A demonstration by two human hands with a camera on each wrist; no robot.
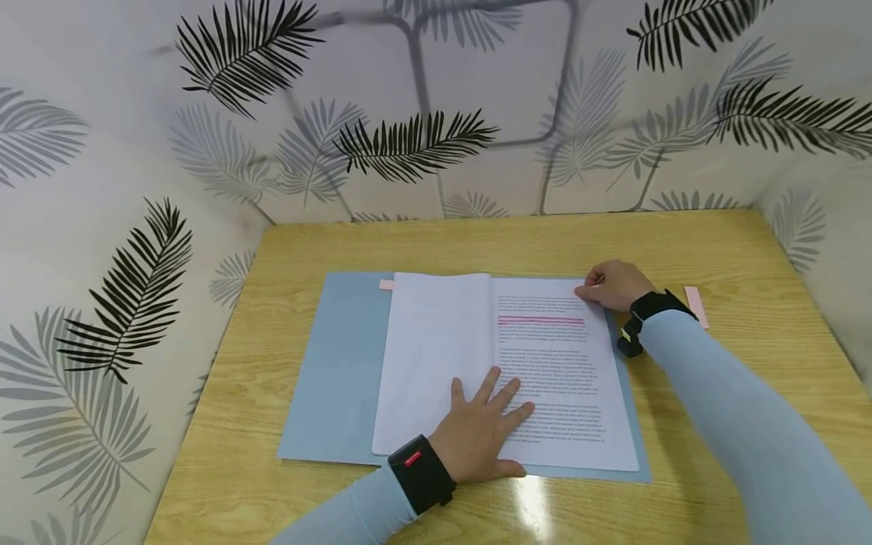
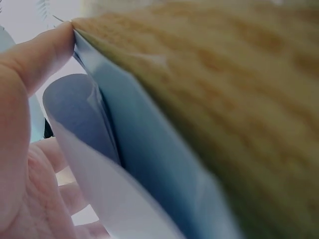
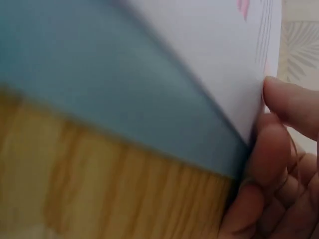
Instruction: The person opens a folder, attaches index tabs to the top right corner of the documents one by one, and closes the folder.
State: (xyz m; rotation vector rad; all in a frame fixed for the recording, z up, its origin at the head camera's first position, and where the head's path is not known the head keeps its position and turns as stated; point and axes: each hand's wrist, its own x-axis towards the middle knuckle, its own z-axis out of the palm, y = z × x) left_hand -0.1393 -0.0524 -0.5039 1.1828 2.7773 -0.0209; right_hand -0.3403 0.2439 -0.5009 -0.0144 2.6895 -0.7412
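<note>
An open blue folder [image 1: 330, 378] lies on the table, with a blank white page [image 1: 436, 341] turned to the left and a printed page [image 1: 559, 363] on the right. Two pink highlighted lines [image 1: 541, 321] cross the printed text near its top. My left hand [image 1: 477, 435] rests with fingers spread over the fold and lower part of the pages, its thumb at the folder's bottom edge. At the printed page's top right corner, my right hand [image 1: 616, 286] pinches the paper between thumb and fingers. In the right wrist view, the fingertips [image 3: 271, 144] meet the page corner.
A pink paper strip [image 1: 696, 306] lies on the wooden table [image 1: 722, 250], beside the right wrist. Another pink tab [image 1: 386, 284] sticks out from the turned page's upper left edge. A wall with leaf patterns [image 1: 415, 144] stands behind the table.
</note>
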